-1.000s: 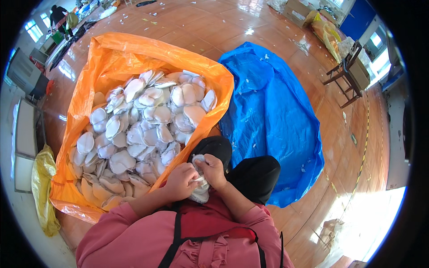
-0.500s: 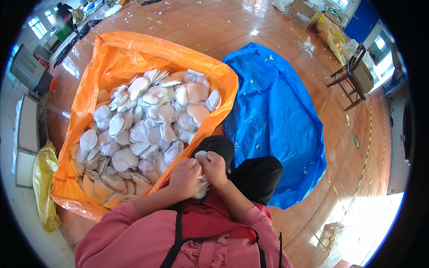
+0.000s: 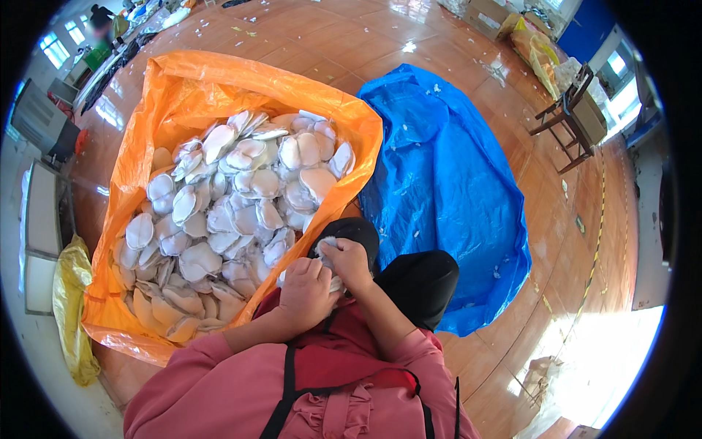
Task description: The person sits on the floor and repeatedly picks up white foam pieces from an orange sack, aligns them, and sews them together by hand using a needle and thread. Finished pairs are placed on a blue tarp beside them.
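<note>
Above my knees, both hands work close together on a small white fluffy pad [image 3: 326,246]. My right hand [image 3: 346,262] pinches its upper edge between thumb and fingers. My left hand [image 3: 306,287] is closed beside it with fingers curled round its lower part, which is mostly hidden. To the left of my hands stands a large orange plastic bag [image 3: 219,82], its mouth spread wide. It is filled with many rounded white and beige pads [image 3: 248,183], some stacked and some loose, with fuzzy edges.
A blue plastic sheet or bag [image 3: 446,190] lies spread on the tiled floor at my right. A wooden chair [image 3: 574,121] stands farther right. Cardboard boxes [image 3: 486,16] and a yellow sack [image 3: 536,51] are at the back right. Another yellow sack [image 3: 72,311] sits far left; a person is at the back left.
My left hand has shifted slightly to the right and covers more of the pad's lower part. My right hand keeps its pinch, a little higher. The view has tilted slightly.
</note>
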`<state>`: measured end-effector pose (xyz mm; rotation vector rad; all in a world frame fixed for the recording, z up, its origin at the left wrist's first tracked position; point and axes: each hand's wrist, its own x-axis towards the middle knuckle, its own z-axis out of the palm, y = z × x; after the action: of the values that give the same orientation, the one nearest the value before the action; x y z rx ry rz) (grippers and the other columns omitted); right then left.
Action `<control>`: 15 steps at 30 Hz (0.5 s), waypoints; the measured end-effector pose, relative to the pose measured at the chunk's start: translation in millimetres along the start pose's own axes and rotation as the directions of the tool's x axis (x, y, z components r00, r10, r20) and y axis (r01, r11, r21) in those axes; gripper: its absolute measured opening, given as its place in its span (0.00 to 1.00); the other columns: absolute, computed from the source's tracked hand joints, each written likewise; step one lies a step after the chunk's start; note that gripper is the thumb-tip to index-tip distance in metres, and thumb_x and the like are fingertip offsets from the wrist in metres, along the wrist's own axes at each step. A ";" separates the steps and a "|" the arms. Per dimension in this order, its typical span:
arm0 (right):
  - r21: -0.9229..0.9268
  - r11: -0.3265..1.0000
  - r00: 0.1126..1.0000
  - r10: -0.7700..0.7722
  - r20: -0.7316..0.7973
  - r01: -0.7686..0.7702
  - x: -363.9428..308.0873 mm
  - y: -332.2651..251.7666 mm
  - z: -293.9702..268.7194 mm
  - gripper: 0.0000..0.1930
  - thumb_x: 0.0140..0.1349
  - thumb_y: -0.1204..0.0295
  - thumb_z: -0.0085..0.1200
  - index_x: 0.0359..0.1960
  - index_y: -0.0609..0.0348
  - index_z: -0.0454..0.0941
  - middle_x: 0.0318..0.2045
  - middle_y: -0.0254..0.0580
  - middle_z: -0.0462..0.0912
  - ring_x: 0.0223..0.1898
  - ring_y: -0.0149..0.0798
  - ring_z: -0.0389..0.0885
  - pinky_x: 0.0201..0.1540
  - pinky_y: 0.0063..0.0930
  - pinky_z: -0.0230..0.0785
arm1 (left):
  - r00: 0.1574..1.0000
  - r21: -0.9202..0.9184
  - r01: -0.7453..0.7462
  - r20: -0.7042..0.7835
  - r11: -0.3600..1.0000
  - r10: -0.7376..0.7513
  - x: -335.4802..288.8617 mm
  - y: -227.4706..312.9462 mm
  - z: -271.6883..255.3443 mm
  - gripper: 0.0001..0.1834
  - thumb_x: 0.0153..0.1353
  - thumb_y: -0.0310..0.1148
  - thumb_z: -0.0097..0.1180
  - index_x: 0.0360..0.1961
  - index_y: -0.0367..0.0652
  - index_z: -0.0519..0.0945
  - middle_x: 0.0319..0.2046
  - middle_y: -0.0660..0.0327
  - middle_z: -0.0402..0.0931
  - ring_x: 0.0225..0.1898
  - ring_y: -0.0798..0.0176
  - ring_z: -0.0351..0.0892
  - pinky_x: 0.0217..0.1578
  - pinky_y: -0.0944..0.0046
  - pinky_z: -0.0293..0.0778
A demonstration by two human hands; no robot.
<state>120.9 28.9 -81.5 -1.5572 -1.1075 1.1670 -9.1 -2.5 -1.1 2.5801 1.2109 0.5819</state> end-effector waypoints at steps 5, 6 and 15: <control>-0.040 0.999 1.000 -0.001 0.006 0.001 -0.4 -0.6 -1.8 0.20 0.59 0.58 0.61 0.22 0.65 0.79 0.18 0.55 0.76 0.18 0.48 0.72 0.26 0.41 0.65 | 0.995 0.060 -0.075 -0.062 0.995 0.079 -5.4 -4.0 15.7 0.11 0.47 0.34 0.64 0.25 0.44 0.73 0.30 0.57 0.70 0.36 0.53 0.71 0.40 0.52 0.64; -0.024 1.000 1.000 0.003 0.000 -0.003 -1.6 2.7 0.0 0.20 0.59 0.58 0.61 0.22 0.65 0.79 0.18 0.56 0.76 0.18 0.49 0.72 0.26 0.41 0.65 | 0.989 0.044 -0.114 -0.088 0.993 0.118 -6.1 -5.1 19.3 0.11 0.46 0.35 0.64 0.25 0.44 0.73 0.29 0.57 0.70 0.36 0.53 0.71 0.40 0.53 0.64; 0.290 0.948 0.933 -0.216 0.288 0.130 4.5 -9.2 -25.2 0.12 0.64 0.72 0.56 0.48 0.60 0.78 0.44 0.41 0.79 0.46 0.32 0.76 0.50 0.25 0.68 | 0.997 -0.560 0.032 0.072 0.828 0.011 8.5 -42.8 -7.2 0.13 0.44 0.22 0.65 0.25 0.43 0.70 0.26 0.59 0.68 0.31 0.53 0.71 0.32 0.58 0.67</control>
<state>144.9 32.1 -69.1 -1.0650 -1.2106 1.4102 -36.7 31.4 -8.3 2.0695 0.8591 0.7094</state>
